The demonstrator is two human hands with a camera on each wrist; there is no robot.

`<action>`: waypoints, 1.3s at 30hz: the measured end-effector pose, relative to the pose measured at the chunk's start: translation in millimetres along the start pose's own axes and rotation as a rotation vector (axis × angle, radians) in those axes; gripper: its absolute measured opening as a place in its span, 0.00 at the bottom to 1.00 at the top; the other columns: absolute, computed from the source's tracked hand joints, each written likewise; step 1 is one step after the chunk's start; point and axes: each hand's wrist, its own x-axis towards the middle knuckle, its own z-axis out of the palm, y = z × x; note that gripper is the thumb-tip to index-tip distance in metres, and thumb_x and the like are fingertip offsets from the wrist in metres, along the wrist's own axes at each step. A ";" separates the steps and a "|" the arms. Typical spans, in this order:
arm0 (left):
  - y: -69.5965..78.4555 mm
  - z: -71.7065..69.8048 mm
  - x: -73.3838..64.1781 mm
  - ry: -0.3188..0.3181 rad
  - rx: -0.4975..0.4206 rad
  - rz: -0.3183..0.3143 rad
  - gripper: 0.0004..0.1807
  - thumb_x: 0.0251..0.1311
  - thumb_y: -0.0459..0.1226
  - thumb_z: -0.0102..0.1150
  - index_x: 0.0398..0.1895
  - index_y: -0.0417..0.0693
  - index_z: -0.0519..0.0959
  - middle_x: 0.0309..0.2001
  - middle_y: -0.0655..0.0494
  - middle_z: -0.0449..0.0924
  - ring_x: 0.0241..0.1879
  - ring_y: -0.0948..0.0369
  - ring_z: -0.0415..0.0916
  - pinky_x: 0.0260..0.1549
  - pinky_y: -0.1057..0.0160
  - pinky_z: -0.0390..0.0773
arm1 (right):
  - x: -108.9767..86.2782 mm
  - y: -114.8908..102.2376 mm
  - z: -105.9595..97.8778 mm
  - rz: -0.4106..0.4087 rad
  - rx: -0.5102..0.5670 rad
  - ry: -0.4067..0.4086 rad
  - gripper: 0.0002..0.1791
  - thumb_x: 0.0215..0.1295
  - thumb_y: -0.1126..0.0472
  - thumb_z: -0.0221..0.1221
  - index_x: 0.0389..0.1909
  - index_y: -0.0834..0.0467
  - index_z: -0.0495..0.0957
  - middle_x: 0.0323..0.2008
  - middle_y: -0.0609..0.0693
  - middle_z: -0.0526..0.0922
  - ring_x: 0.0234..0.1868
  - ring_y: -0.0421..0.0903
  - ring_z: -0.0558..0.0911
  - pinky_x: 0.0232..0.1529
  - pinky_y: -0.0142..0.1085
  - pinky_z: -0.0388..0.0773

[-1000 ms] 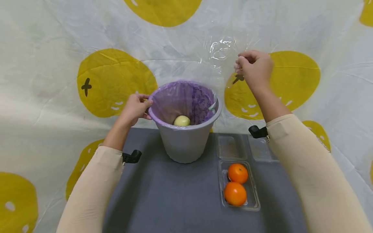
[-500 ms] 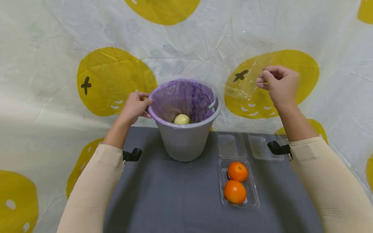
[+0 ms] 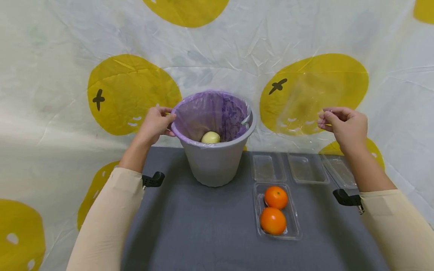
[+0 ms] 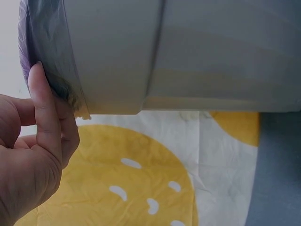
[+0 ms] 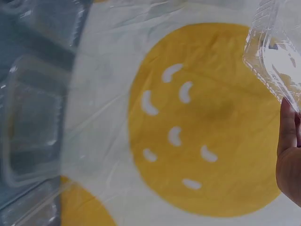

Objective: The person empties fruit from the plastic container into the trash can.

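Observation:
My left hand (image 3: 156, 125) holds the rim of a grey bucket (image 3: 213, 167) lined with a purple plastic bag (image 3: 203, 111). In the left wrist view its thumb (image 4: 43, 94) lies against the lined edge. A pale yellow round thing (image 3: 211, 137) shows inside the bucket. Right of the bucket and raised in the air, my right hand (image 3: 349, 127) pinches a clear plastic container (image 5: 263, 52) by its edge; in the head view the container is faint against the backdrop.
Two oranges, one behind (image 3: 275, 197) and one in front (image 3: 273, 221), sit in a clear tray (image 3: 294, 230) on the grey table (image 3: 203, 229). More clear containers (image 3: 306, 169) stand behind it. A patterned sheet (image 3: 217, 49) hangs along the back.
My right hand has moved to the right and lower, away from the bucket, with the clear container. The left hand keeps its place on the rim.

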 end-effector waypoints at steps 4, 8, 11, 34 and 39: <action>-0.1 0.0 0.4 -0.003 0.002 0.000 0.28 0.78 0.37 0.53 0.75 0.35 0.65 0.54 0.39 0.72 0.28 0.61 0.80 0.24 0.66 0.87 | -11.1 8.7 -20.9 0.059 -0.093 -0.022 0.03 0.67 0.66 0.67 0.38 0.57 0.87 0.28 0.46 0.89 0.26 0.39 0.89 0.29 0.30 0.87; -0.4 0.0 0.7 -0.004 0.006 -0.001 0.28 0.78 0.37 0.53 0.76 0.35 0.65 0.55 0.39 0.72 0.28 0.61 0.80 0.24 0.66 0.87 | -21.6 14.6 -41.3 0.144 -0.198 -0.085 0.06 0.70 0.64 0.64 0.38 0.50 0.87 0.30 0.43 0.89 0.29 0.37 0.89 0.31 0.29 0.87; 0.1 0.6 0.8 -0.007 0.011 -0.001 0.29 0.78 0.38 0.53 0.76 0.35 0.64 0.57 0.38 0.72 0.29 0.61 0.80 0.25 0.66 0.87 | -28.7 21.1 -56.5 0.195 -0.274 -0.141 0.09 0.71 0.64 0.63 0.38 0.45 0.87 0.31 0.41 0.90 0.31 0.36 0.90 0.32 0.30 0.87; -0.8 0.0 1.7 0.005 0.016 0.012 0.28 0.78 0.38 0.52 0.76 0.36 0.65 0.59 0.38 0.73 0.29 0.60 0.81 0.26 0.65 0.87 | -73.2 77.2 -135.7 0.469 -0.627 -0.666 0.18 0.77 0.67 0.56 0.52 0.83 0.71 0.36 0.45 0.90 0.36 0.42 0.90 0.38 0.37 0.90; 1.4 0.3 0.1 0.005 0.018 0.009 0.28 0.78 0.37 0.53 0.76 0.36 0.65 0.59 0.37 0.73 0.29 0.61 0.80 0.25 0.66 0.87 | -81.8 84.2 -150.5 0.526 -0.609 -0.775 0.18 0.78 0.66 0.54 0.50 0.82 0.72 0.36 0.46 0.90 0.36 0.42 0.89 0.39 0.37 0.90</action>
